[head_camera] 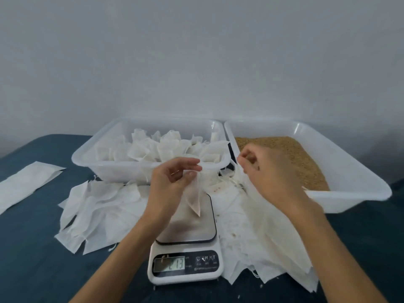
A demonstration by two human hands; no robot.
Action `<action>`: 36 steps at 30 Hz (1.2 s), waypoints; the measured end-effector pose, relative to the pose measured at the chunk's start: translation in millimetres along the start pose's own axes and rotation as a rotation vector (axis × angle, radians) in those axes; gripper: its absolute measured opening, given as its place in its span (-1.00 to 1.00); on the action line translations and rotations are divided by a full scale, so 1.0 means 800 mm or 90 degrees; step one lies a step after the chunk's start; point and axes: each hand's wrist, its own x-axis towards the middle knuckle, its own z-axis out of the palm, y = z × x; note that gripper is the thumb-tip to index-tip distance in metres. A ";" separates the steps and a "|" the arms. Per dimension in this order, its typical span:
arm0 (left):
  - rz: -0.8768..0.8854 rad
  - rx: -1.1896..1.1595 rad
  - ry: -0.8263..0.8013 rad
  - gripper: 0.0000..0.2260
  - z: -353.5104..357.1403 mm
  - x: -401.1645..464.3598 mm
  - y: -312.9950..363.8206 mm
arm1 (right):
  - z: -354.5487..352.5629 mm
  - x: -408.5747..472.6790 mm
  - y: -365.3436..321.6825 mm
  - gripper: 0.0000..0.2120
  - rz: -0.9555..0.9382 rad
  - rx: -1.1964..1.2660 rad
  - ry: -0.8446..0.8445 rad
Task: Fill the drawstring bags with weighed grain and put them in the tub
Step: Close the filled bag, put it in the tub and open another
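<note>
At the frame's bottom centre, a kitchen scale (185,252) sits under a half-handled drawstring bag (194,193).

Nearest, the scale's display shows digits I read as 213, though blurred. Above its steel platform the left hand (172,182) pinches the bag's mouth, its pointed corner hanging just over the platform; the bag looks close to empty. To the right, the right hand (269,169) has its fingers curled around thin strings over the loose pile of empty bags (262,232). Judging by this, the mouth is being opened or drawn; keep the bag upright and pull evenly. Farther back, the left tub (87,158) holds filled bags; the right tub (349,184) holds grain (295,154).
</note>
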 end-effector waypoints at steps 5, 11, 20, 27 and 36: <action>0.033 0.024 0.084 -0.63 0.005 0.060 0.035 | 0.046 -0.073 -0.012 -0.93 -0.002 0.203 -0.047; 0.001 0.150 0.113 -0.62 0.020 0.128 0.028 | 0.054 -0.073 -0.006 -0.89 0.020 0.405 0.002; 0.159 0.437 0.087 -0.65 0.027 0.096 0.014 | 0.040 -0.073 -0.004 -0.75 0.029 0.551 0.058; 0.252 0.592 -0.177 -0.73 0.026 -0.014 -0.035 | 0.031 -0.072 -0.004 -0.74 0.049 0.648 0.066; 0.189 0.625 -0.168 -0.84 -0.037 -0.013 -0.046 | 0.027 -0.074 0.007 -0.87 0.065 0.477 -0.156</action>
